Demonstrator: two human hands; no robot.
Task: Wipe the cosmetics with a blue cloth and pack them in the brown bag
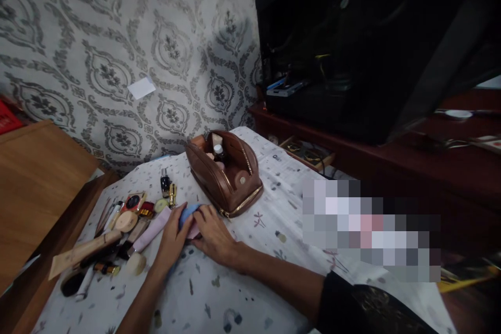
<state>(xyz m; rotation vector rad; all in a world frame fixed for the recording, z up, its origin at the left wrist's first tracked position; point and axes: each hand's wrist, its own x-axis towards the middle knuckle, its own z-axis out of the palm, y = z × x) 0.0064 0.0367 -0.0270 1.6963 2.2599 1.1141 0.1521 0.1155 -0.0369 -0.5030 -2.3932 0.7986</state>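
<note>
My left hand [173, 230] and my right hand [214, 235] are close together over the patterned cloth, both closed on a small blue and pink piece [188, 212]. Fingers cover much of it, so its exact kind cannot be made out. Just beyond my right hand stands a brown makeup bag [209, 180], unzipped, with a white-capped bottle [219, 152] and other small items inside. Beside my left hand lies a pale pink tube [151, 234]. A round beige compact [126, 222], a gold lipstick [172, 194] and a dark nail polish bottle [165, 183] lie farther left.
More cosmetics and a makeup brush [136, 264] spread over the white printed cloth [242, 292]. A wooden panel [43, 182] borders the left side. Patterned wallpaper rises behind. At right are a large black object [332, 62] and a small open drawer [307, 152]; a blurred-out patch covers part of the cloth.
</note>
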